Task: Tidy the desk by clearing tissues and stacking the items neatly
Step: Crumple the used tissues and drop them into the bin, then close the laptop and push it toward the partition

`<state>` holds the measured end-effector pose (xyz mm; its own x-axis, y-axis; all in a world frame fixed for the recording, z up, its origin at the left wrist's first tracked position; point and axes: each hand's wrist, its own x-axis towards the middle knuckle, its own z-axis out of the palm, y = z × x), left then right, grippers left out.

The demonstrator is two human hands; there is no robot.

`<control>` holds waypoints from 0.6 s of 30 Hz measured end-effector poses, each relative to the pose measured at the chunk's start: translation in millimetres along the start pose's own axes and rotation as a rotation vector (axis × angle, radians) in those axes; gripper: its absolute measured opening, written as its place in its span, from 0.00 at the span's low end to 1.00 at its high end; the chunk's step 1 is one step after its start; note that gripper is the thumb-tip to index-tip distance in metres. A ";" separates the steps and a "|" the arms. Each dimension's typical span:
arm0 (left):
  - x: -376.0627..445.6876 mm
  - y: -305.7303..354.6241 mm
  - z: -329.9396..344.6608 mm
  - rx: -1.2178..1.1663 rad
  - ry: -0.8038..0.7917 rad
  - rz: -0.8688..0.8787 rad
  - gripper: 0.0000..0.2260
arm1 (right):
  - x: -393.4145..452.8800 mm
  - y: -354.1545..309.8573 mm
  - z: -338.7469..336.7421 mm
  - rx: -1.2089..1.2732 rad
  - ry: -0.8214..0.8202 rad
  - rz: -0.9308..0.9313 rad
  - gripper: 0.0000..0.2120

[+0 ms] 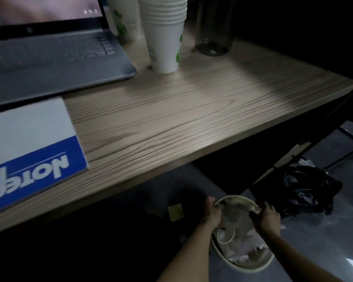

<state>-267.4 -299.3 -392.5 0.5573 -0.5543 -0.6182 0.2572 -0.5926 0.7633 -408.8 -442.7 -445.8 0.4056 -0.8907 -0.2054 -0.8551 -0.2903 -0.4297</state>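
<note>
Head view: both hands are below the wood-grain desk, over a round white wastebasket holding crumpled white tissues. Left hand and right hand each pinch the bin's far rim, possibly its liner; dim light. On the desk: stacked white paper cups, grey laptop, blue-and-white notepad.

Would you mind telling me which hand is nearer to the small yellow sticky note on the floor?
Left. The left hand grips the white waste bin's rim just right of the small yellow sticky note; the right hand grips the rim's far side, farther right.
</note>
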 end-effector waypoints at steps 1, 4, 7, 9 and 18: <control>-3.9 3.8 -2.2 -0.002 0.005 0.018 0.18 | -2.1 -3.0 -3.9 0.019 0.001 -0.026 0.21; -15.8 12.6 -10.6 0.002 0.035 0.075 0.19 | -10.8 -14.5 -16.3 0.116 -0.003 -0.130 0.17; -31.0 19.5 -22.6 0.039 0.077 0.153 0.17 | -24.9 -28.7 -27.0 0.249 -0.018 -0.201 0.14; -37.6 22.9 -29.8 0.055 0.091 0.181 0.17 | -30.6 -36.2 -29.8 0.319 -0.026 -0.231 0.14; -110.4 48.5 -75.9 0.020 0.173 0.411 0.12 | -70.4 -107.8 -69.5 0.494 -0.134 -0.436 0.07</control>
<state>-256.5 -222.5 -273.0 0.7345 -0.6413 -0.2221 -0.0279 -0.3556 0.9342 -367.7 -373.0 -323.9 0.7444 -0.6675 -0.0156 -0.3684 -0.3911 -0.8434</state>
